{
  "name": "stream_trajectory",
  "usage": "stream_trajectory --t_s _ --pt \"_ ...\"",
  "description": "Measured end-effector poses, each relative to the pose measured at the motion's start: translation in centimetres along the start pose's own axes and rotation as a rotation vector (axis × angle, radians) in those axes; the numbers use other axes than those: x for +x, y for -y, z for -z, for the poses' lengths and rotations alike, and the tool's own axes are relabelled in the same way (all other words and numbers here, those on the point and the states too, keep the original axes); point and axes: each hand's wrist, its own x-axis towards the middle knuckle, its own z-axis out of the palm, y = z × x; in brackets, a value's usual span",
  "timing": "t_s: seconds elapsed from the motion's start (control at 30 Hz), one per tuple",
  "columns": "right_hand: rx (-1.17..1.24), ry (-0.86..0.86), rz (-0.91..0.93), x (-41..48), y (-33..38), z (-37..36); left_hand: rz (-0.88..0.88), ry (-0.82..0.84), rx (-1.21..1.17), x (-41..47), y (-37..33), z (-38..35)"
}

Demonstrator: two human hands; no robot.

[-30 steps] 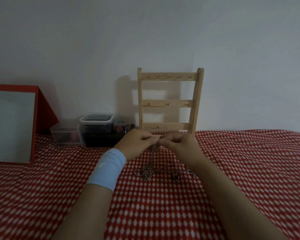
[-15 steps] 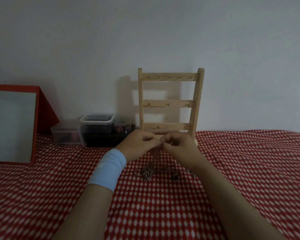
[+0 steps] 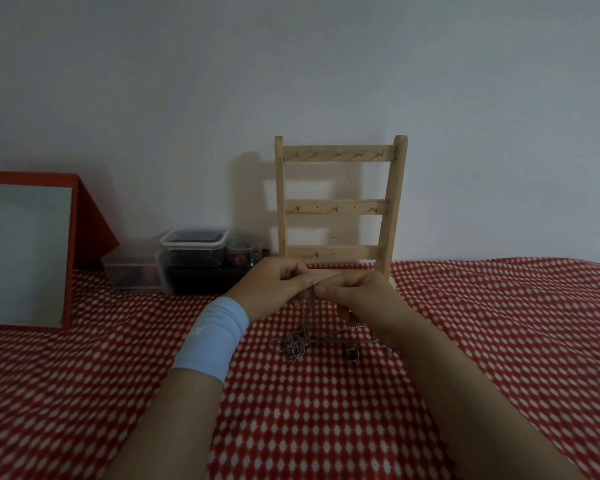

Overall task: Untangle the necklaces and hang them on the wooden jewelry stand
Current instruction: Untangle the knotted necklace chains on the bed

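A tangle of thin silver necklaces (image 3: 297,346) lies on the red checked cloth, with a small ring-shaped pendant (image 3: 350,355) to its right. One chain (image 3: 305,313) rises from the pile to my fingertips. My left hand (image 3: 274,289), with a pale blue wristband, and my right hand (image 3: 354,292) meet above the pile and both pinch that chain. Behind them the wooden jewelry stand (image 3: 340,206) leans at the wall, its three hook rails bare.
Clear plastic boxes (image 3: 194,258) and a small jar (image 3: 243,254) sit left of the stand by the wall. A red-framed mirror (image 3: 25,251) stands at the far left. The red checked cloth (image 3: 499,341) covers the whole surface.
Both hands stay together above the pile; the fingers have shifted slightly on the chain. The tangle on the cloth looks the same.
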Motion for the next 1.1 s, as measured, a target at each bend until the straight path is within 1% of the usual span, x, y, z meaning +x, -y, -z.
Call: stream_trajectory --t_s 0.13,0.3,0.4,0.5,0.63,0.7,0.83,0.9,1.0,1.03,1.1 --pt "0.038 -0.02 -0.036 0.2 -0.2 0.0 0.005 0.01 -0.005 -0.1 0.0 0.1" --pt "0.193 0.005 -0.131 0.3 -0.5 0.3 0.012 0.045 0.034 -0.2 0.1 0.1" --pt "0.229 -0.03 -0.135 0.5 -0.7 0.2 0.029 0.101 0.07 -0.2 -0.1 0.3" --pt "0.128 -0.056 -0.076 0.4 -0.8 -0.3 0.078 0.125 0.063 -0.1 -0.1 0.1" --pt "0.017 -0.041 0.006 0.1 -0.5 -0.6 0.093 0.012 -0.014 0.0 -0.1 -0.2" --pt "-0.017 -0.002 0.022 0.0 -0.4 -0.7 0.095 -0.002 -0.053 0.0 0.0 -0.2" --pt "-0.128 0.113 -0.023 -0.1 -0.4 -1.2 0.147 0.075 -0.08 -0.2 0.0 -0.1" --pt "-0.173 0.159 -0.032 0.0 -0.3 -1.4 0.133 0.056 -0.094 -0.2 -0.4 -0.2" --pt "-0.261 0.135 -0.005 0.1 -0.1 -1.1 0.119 -0.019 -0.145 -0.2 -0.9 0.0" --pt "-0.257 0.122 0.013 0.2 -0.2 -1.1 0.12 -0.016 -0.147 -0.2 -0.9 0.0" --pt "-0.221 0.077 0.05 0.2 -0.3 -1.0 0.143 0.046 -0.148 0.0 -0.6 0.0"
